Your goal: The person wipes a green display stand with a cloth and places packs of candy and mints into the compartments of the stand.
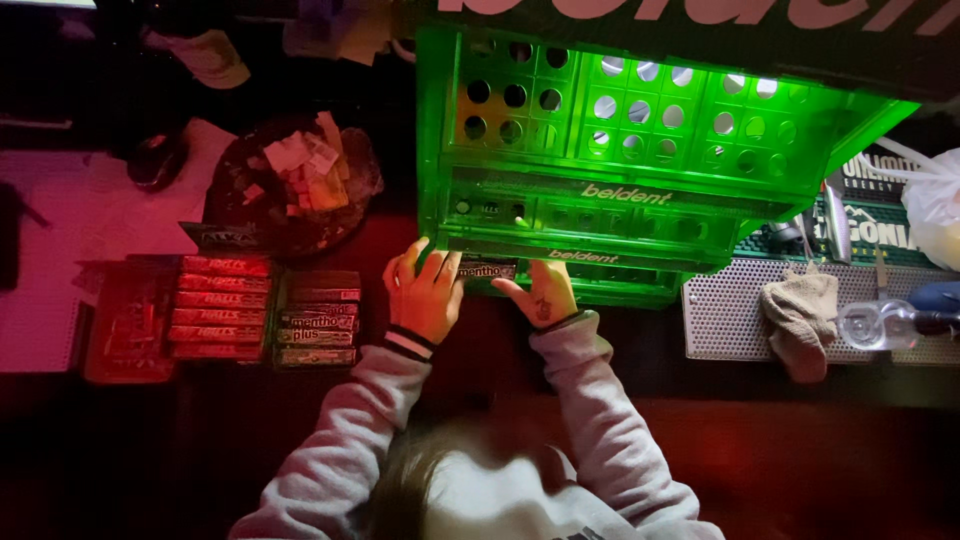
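Note:
A glowing green plastic display rack (640, 150) with round-holed compartments stands on a dark counter. My left hand (425, 295), with a striped cuff at the wrist, grips the left end of a small dark candy stick pack (487, 268) at the rack's lowest front shelf. My right hand (542, 295) pinches the pack's right end between thumb and fingers. Both arms are in grey sleeves.
Left of my hands lie open boxes of candy sticks, red (218, 305) and green (318, 320). Behind them is a dark bowl of paper scraps (295, 185). To the right a perforated metal tray (730, 320) carries a crumpled cloth (805, 315), a clear bottle (880, 325) and a white bag (935, 205).

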